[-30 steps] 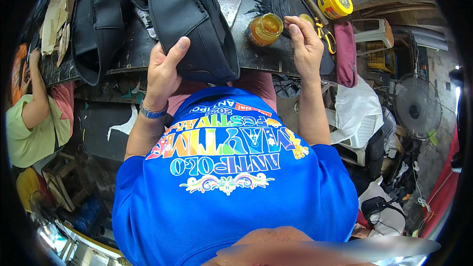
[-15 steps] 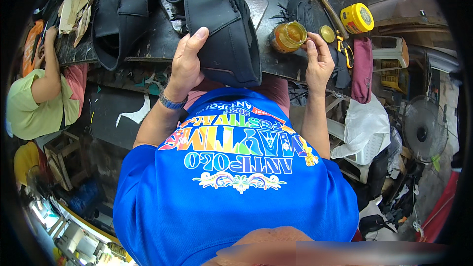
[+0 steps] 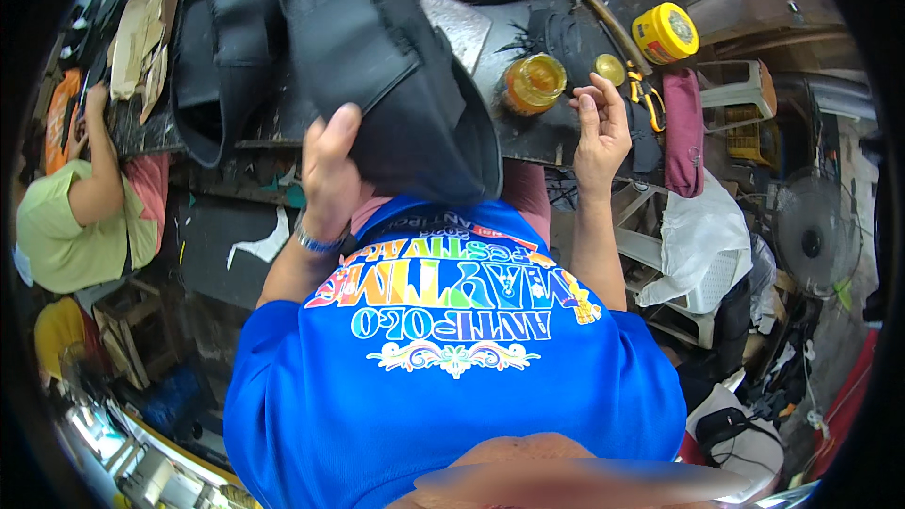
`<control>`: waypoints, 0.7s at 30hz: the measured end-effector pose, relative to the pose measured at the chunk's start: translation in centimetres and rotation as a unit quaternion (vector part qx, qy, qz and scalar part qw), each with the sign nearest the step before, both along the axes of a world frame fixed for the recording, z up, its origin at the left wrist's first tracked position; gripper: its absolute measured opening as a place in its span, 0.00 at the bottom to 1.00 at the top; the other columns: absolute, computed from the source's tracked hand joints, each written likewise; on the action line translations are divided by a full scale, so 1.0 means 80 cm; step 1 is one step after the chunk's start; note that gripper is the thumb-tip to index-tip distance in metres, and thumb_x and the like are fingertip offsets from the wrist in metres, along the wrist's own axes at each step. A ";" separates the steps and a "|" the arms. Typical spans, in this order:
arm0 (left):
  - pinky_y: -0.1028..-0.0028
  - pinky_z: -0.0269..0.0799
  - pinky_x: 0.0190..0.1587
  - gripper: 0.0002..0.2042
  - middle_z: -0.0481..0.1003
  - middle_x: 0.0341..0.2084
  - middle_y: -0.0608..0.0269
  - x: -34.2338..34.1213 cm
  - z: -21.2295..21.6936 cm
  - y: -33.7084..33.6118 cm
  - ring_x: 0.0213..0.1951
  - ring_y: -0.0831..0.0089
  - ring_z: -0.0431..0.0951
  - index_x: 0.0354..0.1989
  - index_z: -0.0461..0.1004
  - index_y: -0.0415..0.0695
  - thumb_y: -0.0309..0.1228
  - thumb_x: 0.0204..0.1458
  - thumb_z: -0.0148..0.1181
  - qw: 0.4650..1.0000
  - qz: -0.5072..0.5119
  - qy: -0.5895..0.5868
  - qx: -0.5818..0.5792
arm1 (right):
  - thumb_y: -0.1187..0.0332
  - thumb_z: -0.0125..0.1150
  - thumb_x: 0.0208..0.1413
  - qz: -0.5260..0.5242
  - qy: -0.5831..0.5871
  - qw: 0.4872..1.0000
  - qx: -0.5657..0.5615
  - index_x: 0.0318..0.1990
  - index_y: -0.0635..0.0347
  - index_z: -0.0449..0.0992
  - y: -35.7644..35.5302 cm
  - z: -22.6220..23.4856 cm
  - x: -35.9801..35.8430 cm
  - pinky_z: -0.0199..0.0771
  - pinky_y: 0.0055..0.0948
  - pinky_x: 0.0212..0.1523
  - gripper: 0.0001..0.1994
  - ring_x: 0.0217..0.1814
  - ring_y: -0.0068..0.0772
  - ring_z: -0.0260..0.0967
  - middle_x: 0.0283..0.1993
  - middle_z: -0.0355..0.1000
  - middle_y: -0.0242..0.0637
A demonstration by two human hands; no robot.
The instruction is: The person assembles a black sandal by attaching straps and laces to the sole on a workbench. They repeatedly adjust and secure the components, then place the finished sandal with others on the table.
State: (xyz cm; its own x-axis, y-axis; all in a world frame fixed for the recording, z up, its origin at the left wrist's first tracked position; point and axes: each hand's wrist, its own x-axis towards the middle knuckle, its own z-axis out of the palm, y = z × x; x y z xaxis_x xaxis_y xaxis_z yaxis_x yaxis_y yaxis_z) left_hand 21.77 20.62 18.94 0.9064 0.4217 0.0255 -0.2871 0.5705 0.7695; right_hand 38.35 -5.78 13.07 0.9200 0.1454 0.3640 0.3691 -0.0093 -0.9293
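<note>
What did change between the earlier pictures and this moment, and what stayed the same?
The right hand drew back from the open amber jar, where it was a second ago, to the bench edge, fingers curled. The left hand kept its grip on the black shoe upper. Jar and yellow tin stayed put.

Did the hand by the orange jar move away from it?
Yes. The right hand was touching the open jar on the workbench; now it has pulled back toward the bench edge, apart from the jar.
</note>
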 end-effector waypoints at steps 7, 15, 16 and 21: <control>0.57 0.80 0.54 0.28 0.76 0.55 0.47 -0.027 0.015 0.002 0.53 0.55 0.81 0.66 0.65 0.36 0.47 0.66 0.51 0.989 0.048 -0.131 0.042 | 0.75 0.61 0.67 0.036 -0.040 0.997 0.047 0.61 0.65 0.74 0.009 0.061 -0.012 0.72 0.23 0.54 0.17 0.48 0.21 0.72 0.47 0.76 0.35; 0.56 0.67 0.67 0.21 0.70 0.65 0.53 0.044 0.010 -0.002 0.65 0.60 0.72 0.69 0.64 0.40 0.34 0.71 0.49 0.977 -0.018 -0.166 0.136 | 0.70 0.76 0.50 0.090 -0.260 0.949 -0.151 0.54 0.66 0.81 0.038 0.170 -0.048 0.80 0.35 0.50 0.23 0.48 0.44 0.79 0.53 0.78 0.50; 0.56 0.65 0.68 0.20 0.69 0.66 0.54 0.061 0.011 -0.003 0.66 0.61 0.71 0.69 0.64 0.41 0.32 0.71 0.48 0.964 0.003 -0.163 0.209 | 0.70 0.77 0.49 0.079 -0.269 0.939 -0.201 0.55 0.65 0.80 0.046 0.176 -0.038 0.80 0.35 0.50 0.24 0.49 0.45 0.80 0.54 0.78 0.50; 0.61 0.64 0.68 0.19 0.72 0.61 0.55 0.143 0.024 -0.004 0.64 0.65 0.71 0.68 0.67 0.39 0.29 0.71 0.50 0.941 -0.046 -0.207 0.263 | 0.75 0.73 0.48 0.019 -0.382 0.900 -0.209 0.49 0.57 0.82 0.068 0.184 0.020 0.70 0.38 0.46 0.18 0.43 0.43 0.77 0.40 0.81 0.39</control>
